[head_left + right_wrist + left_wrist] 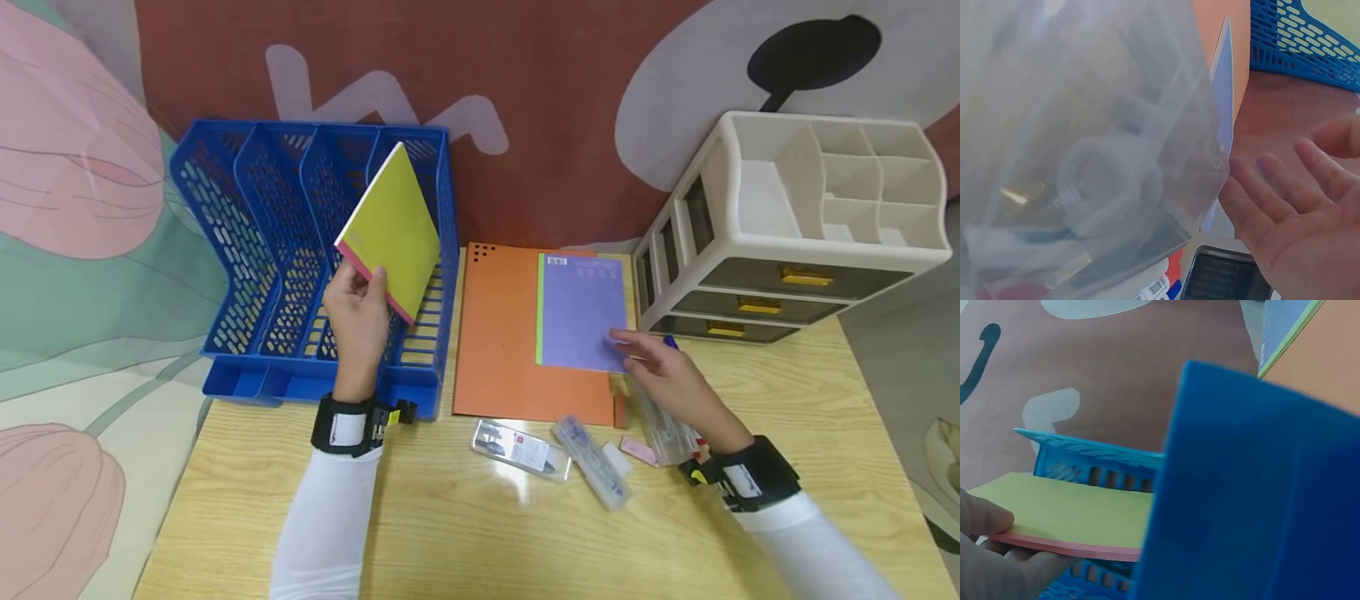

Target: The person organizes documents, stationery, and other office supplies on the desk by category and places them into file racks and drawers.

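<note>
My left hand pinches a yellow notebook by its pink spine edge. The notebook is tilted, over the right-hand slots of a blue file rack; in the left wrist view the thumb lies on the yellow cover, fingers beneath. My right hand hovers with extended fingers by the lower right corner of a purple notebook. Whether its fingertips touch the cover I cannot tell. The purple notebook lies on an orange folder. In the right wrist view, the right palm holds nothing.
A beige drawer organizer stands at the back right. Two clear pen cases, a white eraser and a pink item lie in front. Beneath the right forearm sits a clear container with marker-like items.
</note>
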A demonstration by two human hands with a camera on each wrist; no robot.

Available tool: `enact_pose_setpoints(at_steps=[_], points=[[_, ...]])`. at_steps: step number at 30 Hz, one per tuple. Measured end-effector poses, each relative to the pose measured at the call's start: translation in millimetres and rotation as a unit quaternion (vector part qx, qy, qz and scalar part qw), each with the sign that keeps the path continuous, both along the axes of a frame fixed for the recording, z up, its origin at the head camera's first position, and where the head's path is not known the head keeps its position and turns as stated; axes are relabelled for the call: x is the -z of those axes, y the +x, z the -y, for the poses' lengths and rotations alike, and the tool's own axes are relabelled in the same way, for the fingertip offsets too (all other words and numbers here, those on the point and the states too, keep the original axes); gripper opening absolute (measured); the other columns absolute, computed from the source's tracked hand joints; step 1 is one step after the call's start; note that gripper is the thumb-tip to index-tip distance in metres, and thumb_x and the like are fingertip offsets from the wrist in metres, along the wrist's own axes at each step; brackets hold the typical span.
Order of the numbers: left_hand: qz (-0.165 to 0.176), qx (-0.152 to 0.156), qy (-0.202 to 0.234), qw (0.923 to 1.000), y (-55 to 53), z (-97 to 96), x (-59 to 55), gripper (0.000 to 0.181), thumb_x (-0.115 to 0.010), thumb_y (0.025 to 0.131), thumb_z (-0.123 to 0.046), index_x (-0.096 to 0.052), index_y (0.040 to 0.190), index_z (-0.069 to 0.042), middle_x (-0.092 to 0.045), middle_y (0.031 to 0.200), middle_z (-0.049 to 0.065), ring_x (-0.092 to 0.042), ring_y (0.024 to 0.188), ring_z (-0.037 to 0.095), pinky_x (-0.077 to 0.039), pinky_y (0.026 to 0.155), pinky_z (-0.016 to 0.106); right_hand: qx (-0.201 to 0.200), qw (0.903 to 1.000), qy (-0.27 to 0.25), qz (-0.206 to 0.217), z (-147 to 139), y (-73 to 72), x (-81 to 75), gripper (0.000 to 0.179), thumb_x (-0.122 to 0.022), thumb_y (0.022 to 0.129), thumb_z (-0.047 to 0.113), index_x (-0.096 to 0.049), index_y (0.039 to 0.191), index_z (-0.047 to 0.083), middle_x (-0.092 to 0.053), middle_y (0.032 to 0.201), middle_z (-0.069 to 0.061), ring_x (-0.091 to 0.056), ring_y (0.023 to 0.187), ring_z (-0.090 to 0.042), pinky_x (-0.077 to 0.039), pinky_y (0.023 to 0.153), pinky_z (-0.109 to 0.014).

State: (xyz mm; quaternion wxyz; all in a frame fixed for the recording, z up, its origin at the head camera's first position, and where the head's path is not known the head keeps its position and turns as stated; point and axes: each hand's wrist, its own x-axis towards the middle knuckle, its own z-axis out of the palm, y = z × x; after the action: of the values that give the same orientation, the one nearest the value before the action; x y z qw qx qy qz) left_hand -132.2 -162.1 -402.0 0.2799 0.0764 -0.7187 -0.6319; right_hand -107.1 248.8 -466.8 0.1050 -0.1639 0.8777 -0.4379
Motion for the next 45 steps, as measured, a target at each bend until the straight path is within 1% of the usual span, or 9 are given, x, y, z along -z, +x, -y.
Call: enact_pose_setpoints(at_steps=[6,11,15,20,26,31,38,41,45], points=[[-0.006,-0.006,0.001,1.0000,-8.9,-9.6,7.3,0.026,-0.056,0.097,0.011,-0.067,0.121,0.012,-0.071,0.112,0.029,-0.073,0.097,0.038,-0.064,0.081,0.039,0.003,1.0000,0.005,-0.002,-1,-1.6,1.4,0.044,-0.054,0.104,0.002,-0.051,0.149,0.002,-0.056,0.149,-0.021,-0.057,0.134,-0.041,-0.042,0.099,-0.004],[0.006,-0.002,0.011,0.9999,-11.5,-15.9,15.4,0.027,-0.055,0.098,0.011,-0.068,0.122,0.009,-0.071,0.114,0.028,-0.073,0.099,0.041,-0.062,0.082,0.050,0.004,0.9999,0.013,-0.006,1,-3.5,0.3,0.044,-0.054,0.105,0.005,-0.051,0.150,0.006,-0.055,0.151,-0.019,-0.056,0.136,-0.040,-0.049,0.109,-0.043],[0.017,0.003,0.011,0.9998,-12.8,-19.9,22.2,0.025,-0.057,0.097,0.010,-0.071,0.118,0.009,-0.072,0.110,0.028,-0.072,0.091,0.034,-0.063,0.072,0.036,0.004,1.0000,-0.004,-0.005,5,-4.8,-2.6,0.043,-0.054,0.105,0.004,-0.053,0.149,0.006,-0.054,0.152,-0.018,-0.054,0.138,-0.040,-0.044,0.110,-0.052],[0.011,0.007,0.009,0.9999,-16.7,-26.1,27.4,0.019,-0.059,0.096,0.011,-0.072,0.109,0.011,-0.070,0.094,0.033,-0.059,0.053,0.012,-0.046,0.044,0.017,-0.004,0.9995,-0.022,-0.021,9,-6.8,-6.1,0.040,-0.055,0.104,0.002,-0.057,0.144,0.003,-0.055,0.152,-0.017,-0.051,0.141,-0.039,-0.043,0.111,-0.049],[0.008,-0.012,-0.011,0.9998,-21.1,-35.0,27.1,0.019,-0.060,0.094,0.014,-0.073,0.106,0.012,-0.070,0.095,0.028,-0.059,0.080,0.012,-0.048,0.069,0.016,-0.014,0.9992,-0.024,-0.028,11,-7.4,-8.2,0.039,-0.056,0.103,0.000,-0.059,0.141,0.000,-0.054,0.153,-0.018,-0.049,0.141,-0.041,-0.044,0.110,-0.049],[-0.001,0.006,-0.023,0.9997,-25.3,-39.5,32.4,0.017,-0.057,0.095,0.015,-0.071,0.103,0.013,-0.070,0.096,0.028,-0.060,0.082,0.026,-0.047,0.068,0.017,-0.017,0.9994,-0.022,-0.022,11,-6.4,-7.7,0.039,-0.055,0.103,0.000,-0.058,0.142,-0.001,-0.053,0.153,-0.018,-0.049,0.141,-0.042,-0.043,0.110,-0.052],[0.012,0.037,-0.032,0.9987,-25.9,-41.0,39.4,0.010,-0.057,0.095,0.015,-0.067,0.098,0.016,-0.071,0.112,0.027,-0.065,0.096,0.026,-0.052,0.077,0.021,-0.029,0.9991,-0.022,-0.020,12,-6.2,-5.3,0.039,-0.055,0.102,-0.002,-0.057,0.142,-0.003,-0.054,0.152,-0.020,-0.051,0.140,-0.042,-0.043,0.110,-0.056],[0.023,0.047,-0.051,0.9973,-25.4,-42.0,38.0,0.031,-0.059,0.095,0.014,-0.073,0.120,0.003,-0.069,0.133,0.017,-0.065,0.105,0.022,-0.052,0.072,0.019,-0.031,0.9992,-0.017,-0.019,12,-7.1,-5.3,0.039,-0.056,0.102,-0.002,-0.057,0.142,-0.002,-0.054,0.152,-0.019,-0.052,0.139,-0.042,-0.043,0.111,-0.057],[0.037,0.052,-0.082,0.9946,-25.4,-43.1,36.8,0.064,-0.063,0.094,0.014,-0.061,0.145,-0.024,-0.059,0.150,0.004,-0.065,0.114,0.025,-0.047,0.062,0.018,-0.036,0.9990,-0.012,-0.025,13,-8.5,-5.4,0.039,-0.057,0.101,-0.003,-0.058,0.141,-0.003,-0.055,0.151,-0.020,-0.054,0.137,-0.042,-0.044,0.110,-0.056]])
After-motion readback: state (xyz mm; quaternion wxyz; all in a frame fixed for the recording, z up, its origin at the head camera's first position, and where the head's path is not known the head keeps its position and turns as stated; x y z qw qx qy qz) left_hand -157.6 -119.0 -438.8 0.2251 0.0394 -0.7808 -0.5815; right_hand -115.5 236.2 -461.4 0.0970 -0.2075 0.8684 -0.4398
